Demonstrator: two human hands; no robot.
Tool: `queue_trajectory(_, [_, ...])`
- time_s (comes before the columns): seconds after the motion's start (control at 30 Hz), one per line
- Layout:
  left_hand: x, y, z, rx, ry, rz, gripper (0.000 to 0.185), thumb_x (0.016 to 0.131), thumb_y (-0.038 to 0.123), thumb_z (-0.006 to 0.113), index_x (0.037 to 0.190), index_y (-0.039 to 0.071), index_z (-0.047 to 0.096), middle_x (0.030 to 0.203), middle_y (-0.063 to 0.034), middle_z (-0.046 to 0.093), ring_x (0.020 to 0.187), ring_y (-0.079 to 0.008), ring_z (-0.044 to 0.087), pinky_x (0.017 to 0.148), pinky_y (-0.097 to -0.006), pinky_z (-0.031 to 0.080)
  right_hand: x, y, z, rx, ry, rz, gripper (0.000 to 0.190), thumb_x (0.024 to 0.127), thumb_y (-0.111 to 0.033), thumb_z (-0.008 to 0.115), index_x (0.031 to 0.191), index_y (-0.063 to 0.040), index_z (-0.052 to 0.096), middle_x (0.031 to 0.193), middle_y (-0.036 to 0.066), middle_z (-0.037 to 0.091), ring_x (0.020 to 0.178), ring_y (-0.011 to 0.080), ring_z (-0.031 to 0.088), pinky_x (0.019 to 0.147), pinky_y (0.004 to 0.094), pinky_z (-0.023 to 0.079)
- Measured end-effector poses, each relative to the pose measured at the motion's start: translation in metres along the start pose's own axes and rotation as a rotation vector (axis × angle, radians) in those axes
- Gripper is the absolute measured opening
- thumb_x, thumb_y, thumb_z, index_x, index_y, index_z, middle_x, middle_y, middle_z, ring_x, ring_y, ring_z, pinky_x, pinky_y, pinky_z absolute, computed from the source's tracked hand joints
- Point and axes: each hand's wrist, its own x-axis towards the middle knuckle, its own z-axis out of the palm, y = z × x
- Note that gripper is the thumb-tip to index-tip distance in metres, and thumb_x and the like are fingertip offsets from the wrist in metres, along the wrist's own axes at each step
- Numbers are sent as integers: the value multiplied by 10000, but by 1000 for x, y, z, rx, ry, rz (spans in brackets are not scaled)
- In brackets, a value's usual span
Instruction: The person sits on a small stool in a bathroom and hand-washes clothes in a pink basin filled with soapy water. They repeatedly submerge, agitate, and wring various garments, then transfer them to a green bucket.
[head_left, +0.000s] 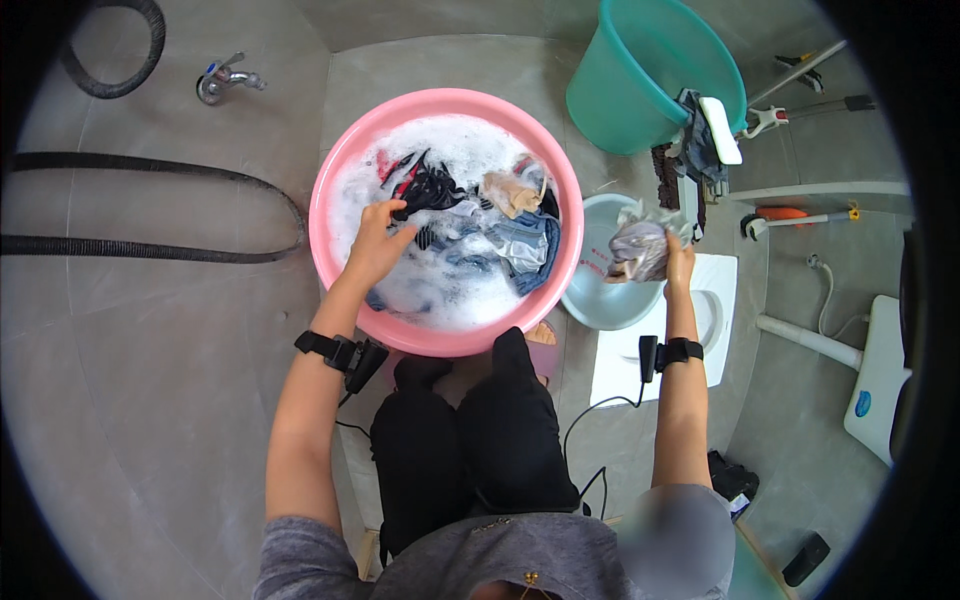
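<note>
In front of me stands a pink plastic washtub (339, 304) of sudsy water and soaking clothes. My left hand (381, 241) is over its left side, thumb and fingers apart. Its fingertips are at the edge of a black garment (433, 189) with red parts; whether they touch it I cannot tell. Blue denim (541, 259) and a beige cloth (511, 196) lie in the foam to the right. My right hand (679, 262) grips a bunched, wet, pale greyish cloth (642, 246) over the right side of a small light-blue basin (615, 307).
A green bucket (626, 97) stands at the back right, with a dark cloth (703, 142) and a white-handled brush (720, 131) at its rim. A white squat toilet (724, 315) is beside the basin. On the left are a black corrugated hose (247, 176) and a wall tap (225, 79).
</note>
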Motion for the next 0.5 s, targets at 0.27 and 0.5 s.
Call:
queue_trajectory(0.27, [20,-6,21,87,-50,61,346,765,177,619,1088,84,535,1079,-117,476,959,-249,490,835,-327,413,-28,-29,124,-613,-318,-887,339,709,-120,616,1039,-72,551,1028,141,582,953,313,551,794,391,435])
queue_trajectory(0.5, [73,-10,37,49,-79,188,323,764,130,583,1079,71,541,1100,-146,497,1032,-297,493,890,-324,392,-10,-46,240,-1088,-670,-744,401,743,-130,523,1140,-163,560,980,136,615,918,293,582,794,419,437])
